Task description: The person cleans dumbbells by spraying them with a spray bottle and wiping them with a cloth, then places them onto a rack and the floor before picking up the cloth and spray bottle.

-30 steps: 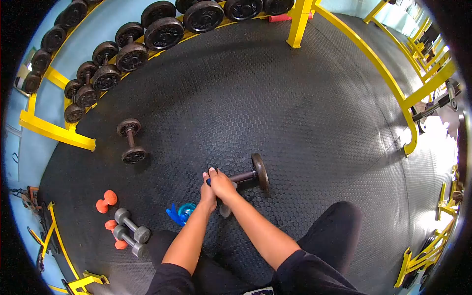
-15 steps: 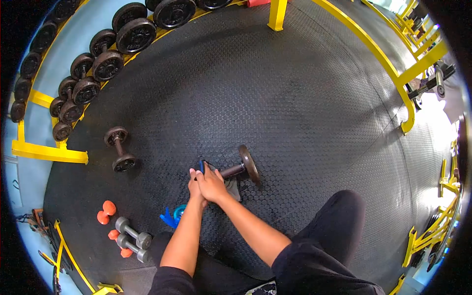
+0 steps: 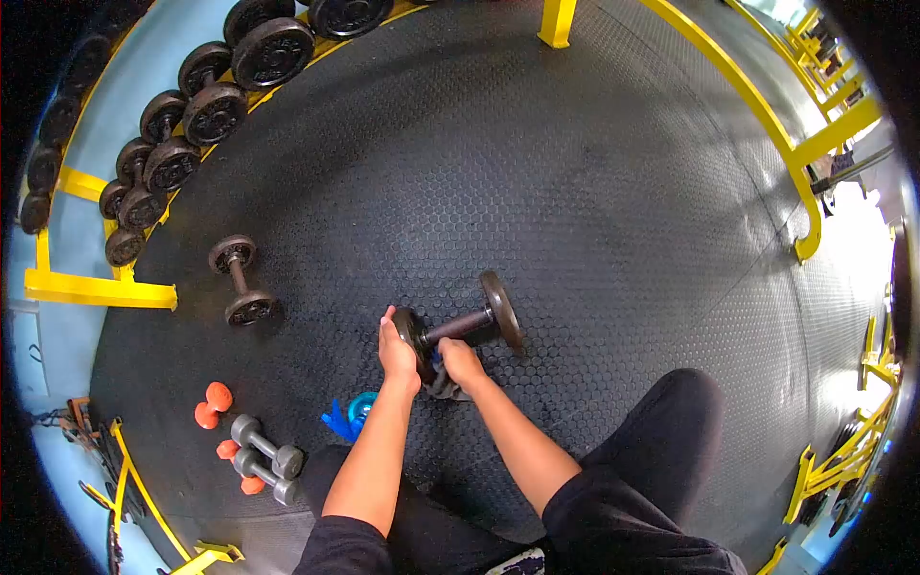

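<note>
A dark dumbbell lies tilted on the floor in front of me. My left hand is cupped on the outer face of its near-left round weight, fingers running up along the rim. Below the handle, my right hand is closed on a crumpled grey cloth, close to the inner side of that same weight. A bit of blue shows by the right fingers, too small to make out. Part of the cloth is hidden by the hand and the weight. The dumbbell's other weight is untouched, to the right.
Another dark dumbbell lies to the left. Small orange dumbbells and grey dumbbells lie near my left knee, beside a blue object. A yellow rack of dumbbells lines the left; a yellow frame stands right.
My hands were together at the dumbbell's left end with something blue. They have separated: the left stays on the weight, the right has moved right and down, onto the cloth.
</note>
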### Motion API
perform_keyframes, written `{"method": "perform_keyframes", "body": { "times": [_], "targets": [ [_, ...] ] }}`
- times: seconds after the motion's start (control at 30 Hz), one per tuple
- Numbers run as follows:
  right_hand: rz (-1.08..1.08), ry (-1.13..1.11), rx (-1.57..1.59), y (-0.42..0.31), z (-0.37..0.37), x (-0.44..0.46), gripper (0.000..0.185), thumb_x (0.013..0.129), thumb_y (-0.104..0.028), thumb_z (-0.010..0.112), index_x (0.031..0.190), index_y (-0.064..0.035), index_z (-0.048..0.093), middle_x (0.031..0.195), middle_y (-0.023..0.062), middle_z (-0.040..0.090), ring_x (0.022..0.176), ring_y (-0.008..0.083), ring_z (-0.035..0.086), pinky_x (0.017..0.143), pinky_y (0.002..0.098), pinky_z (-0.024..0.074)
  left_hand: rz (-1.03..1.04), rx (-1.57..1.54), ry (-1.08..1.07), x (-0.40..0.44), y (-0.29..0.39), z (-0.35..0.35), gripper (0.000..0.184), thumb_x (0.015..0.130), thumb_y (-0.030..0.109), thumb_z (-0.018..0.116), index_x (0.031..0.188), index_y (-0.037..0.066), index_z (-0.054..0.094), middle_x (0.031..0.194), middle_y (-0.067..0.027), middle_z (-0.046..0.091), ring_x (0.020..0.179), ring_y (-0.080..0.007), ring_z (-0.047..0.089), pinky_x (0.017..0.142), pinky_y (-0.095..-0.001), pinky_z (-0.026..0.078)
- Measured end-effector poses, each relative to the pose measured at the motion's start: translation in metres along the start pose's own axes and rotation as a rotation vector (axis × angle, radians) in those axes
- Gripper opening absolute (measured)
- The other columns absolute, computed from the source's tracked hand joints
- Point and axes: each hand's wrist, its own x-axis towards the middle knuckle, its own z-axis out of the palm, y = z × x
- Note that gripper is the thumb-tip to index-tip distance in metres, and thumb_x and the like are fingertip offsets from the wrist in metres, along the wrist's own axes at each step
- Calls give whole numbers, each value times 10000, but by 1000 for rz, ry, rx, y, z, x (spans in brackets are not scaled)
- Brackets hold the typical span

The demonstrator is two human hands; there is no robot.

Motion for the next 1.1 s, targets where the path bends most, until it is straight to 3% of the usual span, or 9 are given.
{"method": "perform_keyframes", "body": {
  "times": [0.1,0.27,0.37,0.5,0.6,0.73,0.83,1.03,1.1],
  "targets": [
    [98,-44,551,16,17,-3,447,955,-193,451,1355,-2,506,1167,126,645,1021,266,601,903,366,459,19,-2,-6,3,2,2,509,1056,433,324,1416,108,478,1388,-91,494,1239,-215,486,1064,-366,373],
    [242,-327,781,-6,-28,-49,500,975,-6,415,1468,11,337,1257,121,605,1060,201,619,948,355,491,20,-102,-15,11,-5,2,493,1056,411,339,1402,95,490,1389,-100,494,1246,-220,478,1070,-361,361],
    [235,-107,958,-41,-83,-76,465,972,55,399,1436,15,392,1263,124,604,1072,192,622,961,323,496,77,-4,39,15,-14,2,481,1056,384,334,1396,82,490,1394,-111,496,1262,-230,474,1077,-355,350],
    [-196,76,574,-91,-150,-114,490,883,104,473,1368,37,472,1311,154,574,1225,234,548,1040,332,422,68,98,77,3,3,6,468,1055,374,338,1381,86,509,1384,-93,519,1276,-228,472,1084,-357,343],
    [-620,297,-156,-148,-171,-138,466,878,-59,608,1321,44,508,1404,208,494,1310,308,486,1113,406,352,74,62,58,-1,2,7,468,1054,362,338,1384,70,497,1404,-111,503,1307,-237,449,1098,-350,328],
    [-552,218,-1179,-113,-146,-96,596,872,-403,623,1339,-43,538,1559,136,313,1432,292,312,1156,560,231,111,7,35,3,-12,3,467,1056,353,332,1400,71,472,1425,-118,484,1334,-245,426,1112,-349,313],
    [-656,-25,-1609,-90,-145,-71,620,865,-426,606,1359,-60,532,1565,113,315,1460,258,256,1172,546,198,95,46,8,-2,-9,3,477,1061,362,310,1420,80,448,1434,-114,475,1344,-244,414,1122,-352,296],
    [-468,-132,-2019,-87,-111,4,805,720,-573,699,1352,-91,570,1520,113,393,1455,266,251,1171,545,187,173,82,47,-9,-9,2,494,1047,366,323,1406,54,458,1425,-185,485,1345,-316,436,1113,-382,326],
    [-161,-450,-1880,-111,-106,32,818,705,-588,710,1329,-73,588,1520,109,393,1445,271,275,1171,535,189,170,47,46,-8,-13,5,485,1052,365,322,1410,68,459,1422,-168,485,1336,-297,439,1111,-377,323]
  ]
}}
